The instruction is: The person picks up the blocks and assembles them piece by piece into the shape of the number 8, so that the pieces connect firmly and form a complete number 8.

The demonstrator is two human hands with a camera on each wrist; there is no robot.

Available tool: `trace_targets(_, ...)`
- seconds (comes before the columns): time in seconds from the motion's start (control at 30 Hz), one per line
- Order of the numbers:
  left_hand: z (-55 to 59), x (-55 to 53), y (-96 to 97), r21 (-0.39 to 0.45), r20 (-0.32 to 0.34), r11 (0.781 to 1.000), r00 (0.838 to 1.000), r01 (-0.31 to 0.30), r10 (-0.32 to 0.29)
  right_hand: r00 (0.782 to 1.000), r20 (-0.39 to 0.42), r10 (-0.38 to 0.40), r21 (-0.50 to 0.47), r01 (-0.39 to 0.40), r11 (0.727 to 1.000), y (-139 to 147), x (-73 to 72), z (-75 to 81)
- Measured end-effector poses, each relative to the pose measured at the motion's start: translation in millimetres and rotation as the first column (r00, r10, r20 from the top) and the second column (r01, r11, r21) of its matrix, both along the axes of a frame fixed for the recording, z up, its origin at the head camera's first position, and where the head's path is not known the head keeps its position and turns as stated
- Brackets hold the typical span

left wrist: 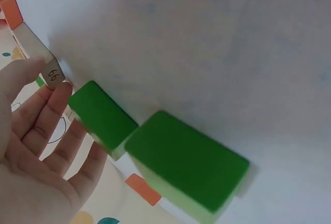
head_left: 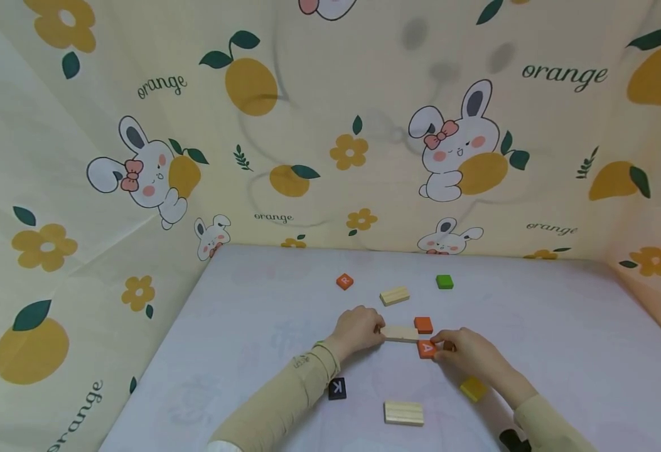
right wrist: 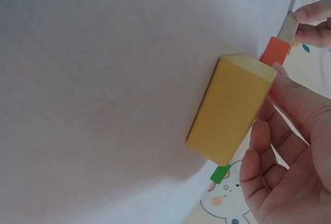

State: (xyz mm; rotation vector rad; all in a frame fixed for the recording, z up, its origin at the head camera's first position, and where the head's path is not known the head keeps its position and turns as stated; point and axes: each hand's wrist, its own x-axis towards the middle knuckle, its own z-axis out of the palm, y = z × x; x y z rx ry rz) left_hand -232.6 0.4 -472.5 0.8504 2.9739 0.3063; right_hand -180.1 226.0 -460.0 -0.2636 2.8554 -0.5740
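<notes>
My left hand (head_left: 358, 328) pinches the left end of a pale wooden block (head_left: 400, 334) lying on the table. A printed number marks that block's end (left wrist: 53, 75) in the left wrist view. With thumb and fingertips, my right hand (head_left: 468, 351) holds an orange letter block (head_left: 427, 349) marked A, close by the wooden block's right end. A second orange block (head_left: 423, 324) lies just behind it. The right wrist view shows an orange block (right wrist: 275, 51) between the wooden block and my right fingertips. A yellow block (right wrist: 232, 107) stands beside the right hand.
Near my left forearm lies a black K block (head_left: 337, 388). Another wooden block (head_left: 403, 413) is at the front. Farther back are an orange R block (head_left: 344, 281), a wooden block (head_left: 395, 295) and a green block (head_left: 445, 282). Two green-faced blocks (left wrist: 187, 159) appear beside the left hand.
</notes>
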Motion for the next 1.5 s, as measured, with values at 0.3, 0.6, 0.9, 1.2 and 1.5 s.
trace_targets(0.3,-3.0,1.4,-4.3,-0.04,-0.039,0.998,0.998,0.046,-0.048,1.0,-0.026,0.007,-0.009,-0.008,1.0,0,2.6,1.0)
trace_targets(0.6,2.4,7.5,-23.5,-0.004,-0.118,0.998,0.991,0.057,-0.058,1.0,-0.015,-0.003,0.004,0.003,1.0,0,2.6,0.8)
trace_targets(0.9,7.6,13.9,-52.3,0.024,-0.076,0.999,0.996,0.044,-0.042,1.0,0.002,-0.021,-0.001,0.021,1.0,-1,3.4,0.8)
trace_targets(1.2,1.5,17.1,-71.2,0.013,-0.083,0.999,0.996,0.046,-0.044,0.999,0.009,-0.038,-0.012,0.038,0.999,-1,3.0,-0.4)
trace_targets(1.5,-1.8,15.9,-80.1,-0.022,-0.143,0.999,0.989,0.045,-0.048,0.999,0.02,-0.043,-0.019,0.044,0.999,0,1.8,-0.8)
